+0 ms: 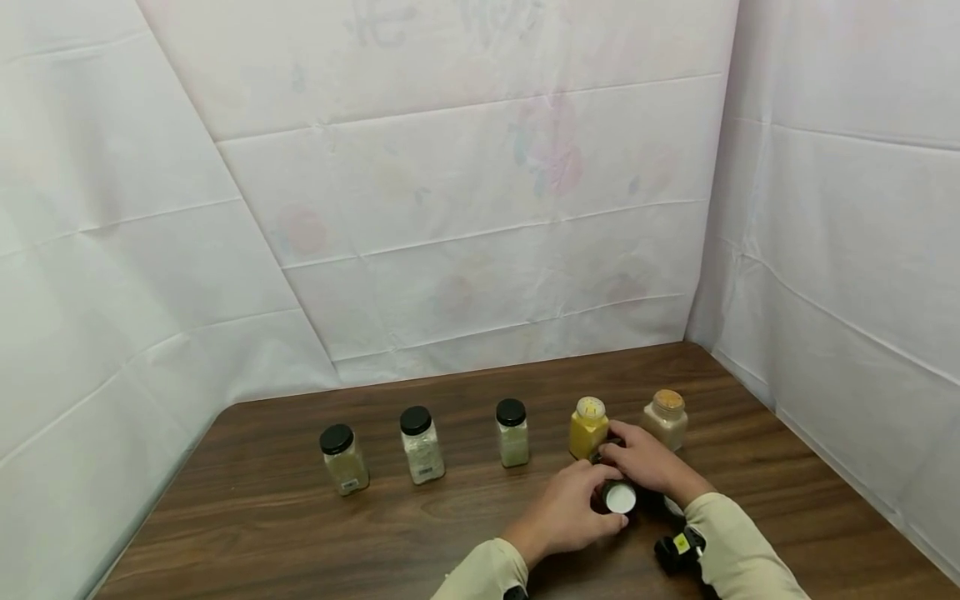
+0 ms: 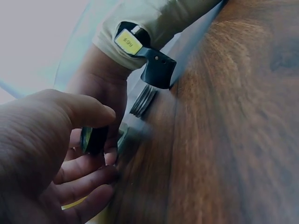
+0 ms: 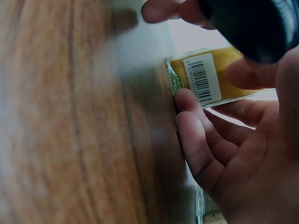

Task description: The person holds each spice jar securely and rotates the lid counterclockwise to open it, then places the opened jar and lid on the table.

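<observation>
My left hand (image 1: 573,507) holds a dark jar lid (image 1: 620,498) between thumb and fingers, low over the table, with its white inside facing up. Close by, my right hand (image 1: 648,458) has its fingertips at the right side of an uncapped jar of yellow powder (image 1: 587,432). In the right wrist view, the thumb lies in front of this barcoded jar (image 3: 203,79) and other fingers overlap its lower edge; whether they grip it cannot be told. The dark lid (image 3: 254,28) fills the upper right there. The left wrist view shows the lid (image 2: 96,139) edge-on.
Behind my right hand stands another uncapped jar (image 1: 666,419) with tan contents. A ridged lid (image 2: 142,100) lies below the right wrist. Three black-capped jars, left (image 1: 345,462), middle (image 1: 422,447) and right (image 1: 513,435), stand along the wooden table (image 1: 300,542).
</observation>
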`<state>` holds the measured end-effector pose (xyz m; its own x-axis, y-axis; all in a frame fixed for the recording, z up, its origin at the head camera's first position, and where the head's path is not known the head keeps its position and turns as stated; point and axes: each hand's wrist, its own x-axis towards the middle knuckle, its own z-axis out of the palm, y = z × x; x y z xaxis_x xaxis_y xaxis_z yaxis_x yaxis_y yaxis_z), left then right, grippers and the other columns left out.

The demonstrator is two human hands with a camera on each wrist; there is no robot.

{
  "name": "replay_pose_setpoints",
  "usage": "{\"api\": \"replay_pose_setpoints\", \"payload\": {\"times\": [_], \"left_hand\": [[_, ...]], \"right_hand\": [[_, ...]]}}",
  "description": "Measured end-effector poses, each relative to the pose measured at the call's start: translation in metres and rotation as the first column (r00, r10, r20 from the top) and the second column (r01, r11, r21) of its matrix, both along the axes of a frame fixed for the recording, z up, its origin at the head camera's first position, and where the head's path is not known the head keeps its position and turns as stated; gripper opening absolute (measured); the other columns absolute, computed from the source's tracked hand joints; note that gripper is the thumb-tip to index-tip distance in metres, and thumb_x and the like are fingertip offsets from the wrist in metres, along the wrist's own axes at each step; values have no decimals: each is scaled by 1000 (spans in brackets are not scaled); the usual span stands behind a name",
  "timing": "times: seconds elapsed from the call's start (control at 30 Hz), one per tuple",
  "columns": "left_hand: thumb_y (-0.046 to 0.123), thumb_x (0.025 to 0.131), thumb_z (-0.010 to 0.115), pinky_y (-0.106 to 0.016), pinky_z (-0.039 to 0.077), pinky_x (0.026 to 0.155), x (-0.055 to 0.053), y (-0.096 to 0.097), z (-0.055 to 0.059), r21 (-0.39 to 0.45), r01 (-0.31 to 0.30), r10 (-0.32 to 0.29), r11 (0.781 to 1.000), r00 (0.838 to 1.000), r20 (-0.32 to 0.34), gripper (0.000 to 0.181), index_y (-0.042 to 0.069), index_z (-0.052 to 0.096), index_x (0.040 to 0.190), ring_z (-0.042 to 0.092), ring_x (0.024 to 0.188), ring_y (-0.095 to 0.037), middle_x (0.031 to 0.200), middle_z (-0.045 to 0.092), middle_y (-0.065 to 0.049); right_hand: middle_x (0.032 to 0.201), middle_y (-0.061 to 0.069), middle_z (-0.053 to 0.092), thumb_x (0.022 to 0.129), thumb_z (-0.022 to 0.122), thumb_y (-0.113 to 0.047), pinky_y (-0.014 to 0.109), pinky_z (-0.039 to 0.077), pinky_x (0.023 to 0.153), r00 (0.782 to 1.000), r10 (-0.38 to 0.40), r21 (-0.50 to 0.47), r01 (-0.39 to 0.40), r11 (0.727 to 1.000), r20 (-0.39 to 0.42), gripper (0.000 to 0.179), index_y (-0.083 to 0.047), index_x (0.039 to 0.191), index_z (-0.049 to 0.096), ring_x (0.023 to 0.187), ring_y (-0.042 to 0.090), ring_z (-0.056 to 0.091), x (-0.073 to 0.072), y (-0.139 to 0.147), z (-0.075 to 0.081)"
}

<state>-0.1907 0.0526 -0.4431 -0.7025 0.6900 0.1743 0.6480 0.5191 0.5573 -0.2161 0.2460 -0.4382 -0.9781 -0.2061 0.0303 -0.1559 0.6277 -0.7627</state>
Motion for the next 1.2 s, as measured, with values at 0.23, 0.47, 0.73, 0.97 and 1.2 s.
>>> {"api": "replay_pose_setpoints", "payload": {"times": [0.23,0.47,0.73,0.97,1.2], "left_hand": [[39,87,77,-17,41,66,4,3,0,-88,-34,30,995,998,-49,47,29,65,131,47,79,4,100,55,16],[44,86,77,-17,43,69,3,8,-3,-156,-41,23,987,993,-116,47,27,67,129,50,88,3,103,56,16],[47,85,77,-19,44,70,2,9,-6,-198,-51,24,979,991,-134,47,29,68,128,51,91,1,102,56,17],[47,85,77,-19,43,68,2,9,-9,-206,-43,10,978,987,-159,44,29,70,124,48,86,1,96,54,19],[42,84,79,-16,41,68,2,8,-10,-166,-35,6,985,985,-173,37,28,71,117,48,83,3,92,54,20]], "right_hand": [[94,3,66,101,52,-16,38,50,74,1000,29,-21,-29,999,0,27,0,121,59,82,17,62,-1,1,0],[99,6,69,101,50,-14,36,52,72,999,47,-56,-46,997,17,30,3,125,57,84,18,65,-2,2,-2],[93,6,67,100,51,-13,35,51,68,999,32,-68,-30,997,28,28,3,122,58,78,18,62,0,0,-1],[90,6,66,99,53,-14,35,50,66,999,13,-78,-10,997,40,28,4,121,58,76,19,61,2,-2,0],[89,5,65,100,52,-14,35,50,68,1000,-4,-45,5,999,31,25,1,118,59,76,19,60,0,-2,-2]]}}
